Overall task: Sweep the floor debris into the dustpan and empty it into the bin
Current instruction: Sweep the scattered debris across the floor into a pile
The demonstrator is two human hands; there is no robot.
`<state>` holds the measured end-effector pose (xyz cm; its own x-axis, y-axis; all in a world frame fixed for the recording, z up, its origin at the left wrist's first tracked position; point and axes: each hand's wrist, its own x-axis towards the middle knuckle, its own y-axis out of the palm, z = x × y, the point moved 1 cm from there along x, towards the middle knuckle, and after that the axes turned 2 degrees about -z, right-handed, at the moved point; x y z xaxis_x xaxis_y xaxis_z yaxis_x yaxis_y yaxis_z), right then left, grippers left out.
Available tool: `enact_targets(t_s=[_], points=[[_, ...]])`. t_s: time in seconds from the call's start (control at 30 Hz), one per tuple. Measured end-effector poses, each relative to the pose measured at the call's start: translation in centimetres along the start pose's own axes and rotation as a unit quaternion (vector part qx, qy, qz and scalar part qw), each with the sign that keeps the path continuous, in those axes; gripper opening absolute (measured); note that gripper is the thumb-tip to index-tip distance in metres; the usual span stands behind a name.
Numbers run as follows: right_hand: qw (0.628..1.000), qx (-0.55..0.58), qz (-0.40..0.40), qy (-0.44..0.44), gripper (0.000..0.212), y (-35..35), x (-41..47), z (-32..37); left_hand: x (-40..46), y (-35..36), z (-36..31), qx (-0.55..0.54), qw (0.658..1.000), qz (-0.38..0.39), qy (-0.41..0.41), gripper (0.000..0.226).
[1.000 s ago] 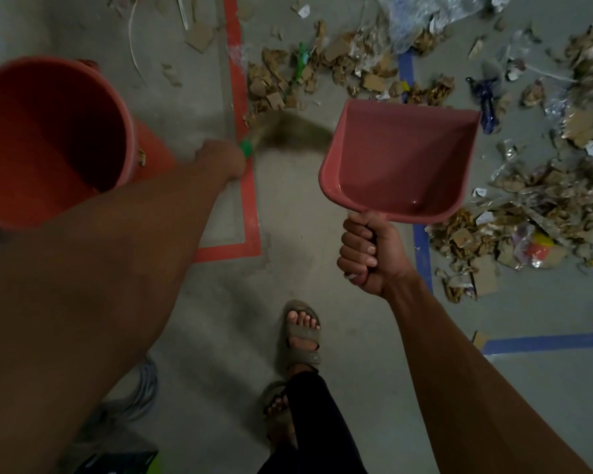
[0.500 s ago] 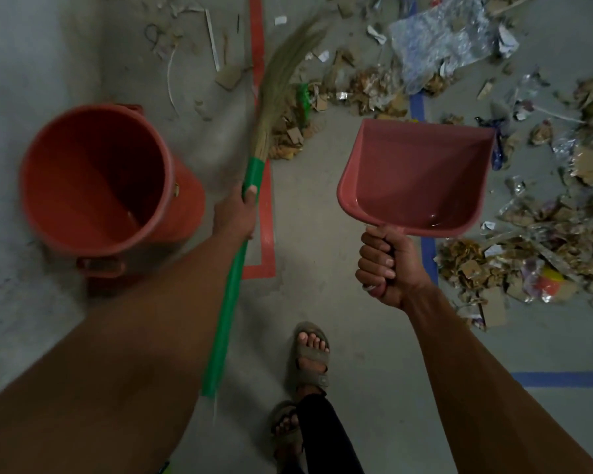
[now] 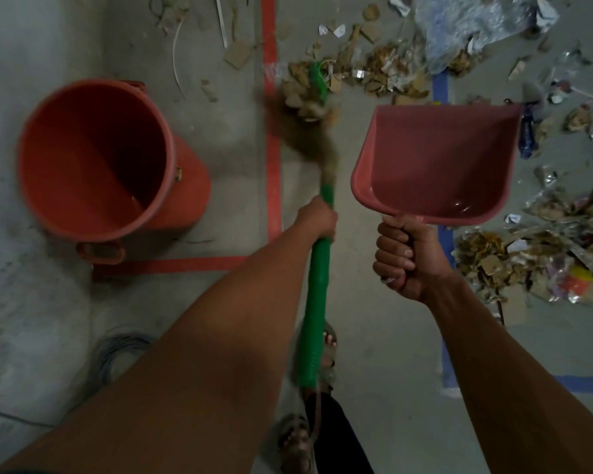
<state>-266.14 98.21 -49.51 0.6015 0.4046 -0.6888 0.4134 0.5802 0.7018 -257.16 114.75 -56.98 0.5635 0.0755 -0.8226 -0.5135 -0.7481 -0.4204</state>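
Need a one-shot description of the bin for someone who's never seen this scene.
Start at the red tape line running up the concrete floor; the bin stands just left of it, inside the taped corner. It is a round orange-red bucket with its mouth open and a side handle facing the camera. The pink dustpan, held in the right hand, is flat and scoop-shaped instead.

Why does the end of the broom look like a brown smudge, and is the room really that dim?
Head view: the broom bristles are smeared by motion blur, while its green handle, the left hand and the dustpan stay fairly sharp; lighting is dim and flat, with one small glint inside the dustpan; the wide lens bends the edges.
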Motion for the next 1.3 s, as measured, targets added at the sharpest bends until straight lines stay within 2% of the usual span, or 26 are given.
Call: enact_targets(t_s=[0.07, 0.17, 0.33, 0.53, 0.7, 0.83, 0.93, 1.03, 1.1, 1.2, 1.3], points=[[1.000, 0.009, 0.000, -0.006, 0.043, -0.3, -0.1, 0.2, 0.0, -0.4, -1.9, 0.021, 0.997, 0.004, 0.073, 0.037], [1.000, 0.016, -0.005, -0.017, 0.043, -0.1, -0.3, 0.8, 0.2, -1.6, -2.9, 0.073, 0.982, -0.024, 0.173, 0.048], [1.000, 0.013, -0.007, -0.022, 0.043, 1.7, 0.0, 1.5, 0.9, -4.9, -0.6, 0.167, 0.955, -0.120, 0.215, 0.059], [1.000, -0.006, -0.009, -0.022, 0.043, 4.6, 1.2, 1.9, 0.2, -8.9, 3.0, 0.136, 0.947, -0.219, 0.192, 0.059], [1.000, -0.011, 0.001, -0.019, 0.042, 6.1, 2.7, 1.8, 0.6, -10.5, 4.0, 0.018, 0.963, -0.263, 0.050, 0.056], [1.000, -0.010, 0.005, -0.012, 0.042, 6.3, 3.8, 1.6, 2.0, -10.3, 3.2, -0.054, 0.966, -0.237, -0.085, 0.052], [1.000, -0.009, -0.010, -0.014, 0.042, 5.9, 4.4, 1.7, 3.5, -9.3, 2.3, -0.044, 0.982, -0.142, -0.116, 0.058], [1.000, -0.007, -0.022, -0.011, 0.042, 5.5, 5.3, 1.8, 4.8, -8.2, 0.9, 0.022, 0.997, -0.035, -0.064, 0.074], [1.000, -0.007, -0.028, -0.011, 0.042, 5.4, 5.9, 1.9, 5.5, -7.8, -0.1, 0.068, 0.998, -0.005, 0.002, 0.065], [0.999, 0.000, -0.038, -0.015, 0.042, 5.8, 6.8, 2.0, 5.7, -8.8, -1.0, 0.080, 0.990, 0.003, 0.113, 0.044], [0.999, 0.006, -0.042, -0.016, 0.042, 6.9, 7.5, 2.2, 5.3, -10.4, -0.9, 0.093, 0.974, -0.029, 0.204, 0.051]])
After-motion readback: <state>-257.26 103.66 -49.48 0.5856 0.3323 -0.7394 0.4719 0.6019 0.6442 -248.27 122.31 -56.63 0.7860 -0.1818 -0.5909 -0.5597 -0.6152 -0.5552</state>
